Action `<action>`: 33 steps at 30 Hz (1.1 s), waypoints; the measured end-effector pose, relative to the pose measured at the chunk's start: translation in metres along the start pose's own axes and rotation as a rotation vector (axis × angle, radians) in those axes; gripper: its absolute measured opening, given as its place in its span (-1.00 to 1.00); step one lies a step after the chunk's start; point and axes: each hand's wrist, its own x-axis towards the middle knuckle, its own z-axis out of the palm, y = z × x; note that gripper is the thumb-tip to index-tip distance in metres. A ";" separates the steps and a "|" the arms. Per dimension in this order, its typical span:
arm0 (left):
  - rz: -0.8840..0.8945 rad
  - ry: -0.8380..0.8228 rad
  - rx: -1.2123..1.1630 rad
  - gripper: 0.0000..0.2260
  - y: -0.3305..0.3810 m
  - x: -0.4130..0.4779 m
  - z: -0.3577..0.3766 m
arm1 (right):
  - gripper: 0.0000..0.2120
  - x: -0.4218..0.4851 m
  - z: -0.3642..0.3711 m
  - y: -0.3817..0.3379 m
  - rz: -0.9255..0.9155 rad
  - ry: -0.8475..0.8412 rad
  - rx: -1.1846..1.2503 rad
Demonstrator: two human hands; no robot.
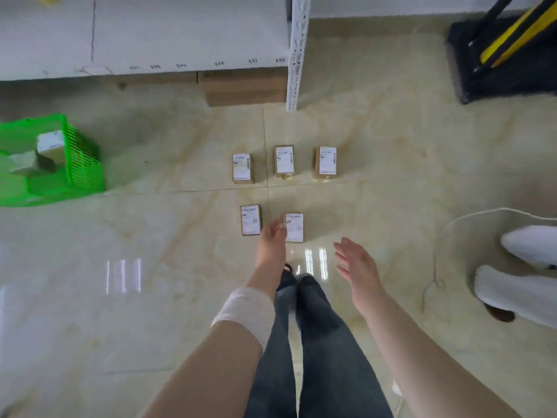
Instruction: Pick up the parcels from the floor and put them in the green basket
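Note:
Several small brown parcels with white labels lie on the tiled floor: a far row of three [284, 162] and a near pair, the left one [250, 219] and the right one [294, 227]. My left hand [272, 241] reaches down between the near pair, fingers relaxed, overlapping the right parcel's left edge; it holds nothing. My right hand [355, 263] hovers to the right of that parcel, fingers spread and empty. The green basket [81, 164] stands on the floor at the far left, with two parcels [51, 144] inside it.
A white shelf unit [297, 55] stands ahead with cardboard boxes [244, 89] under it. A black and yellow machine [500, 55] sits at the top right. Another person's white-clad feet [524, 267] and a white cable [437, 254] are at the right. My own legs [316, 342] are below.

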 end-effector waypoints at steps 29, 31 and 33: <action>0.277 -0.149 -0.086 -0.34 -0.339 0.528 0.086 | -0.22 0.561 0.102 0.302 -0.220 -0.254 -0.015; 0.244 -0.199 -0.122 -0.32 -0.329 0.519 0.085 | -0.41 0.556 0.100 0.294 -0.150 -0.277 0.011; 0.221 -0.236 -0.181 -0.28 -0.314 0.506 0.082 | -0.52 0.547 0.099 0.284 -0.090 -0.343 0.023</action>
